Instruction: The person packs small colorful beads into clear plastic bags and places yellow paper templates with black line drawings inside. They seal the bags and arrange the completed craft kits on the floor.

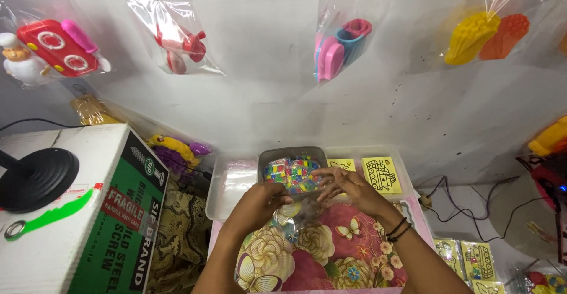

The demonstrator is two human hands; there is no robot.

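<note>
My left hand and my right hand meet over a floral cloth. Between them they hold a small clear plastic bag that hangs down from the fingers. Just beyond the fingertips stands a grey rectangular tub full of small multicoloured pieces. The tub rests in a shallow clear tray. Two black bands circle my right wrist.
Yellow picture cards lie in the tray at right; more packets sit lower right. A cardboard box with a black round base stands left. Bagged plastic toys hang on the wall. Cables trail at right.
</note>
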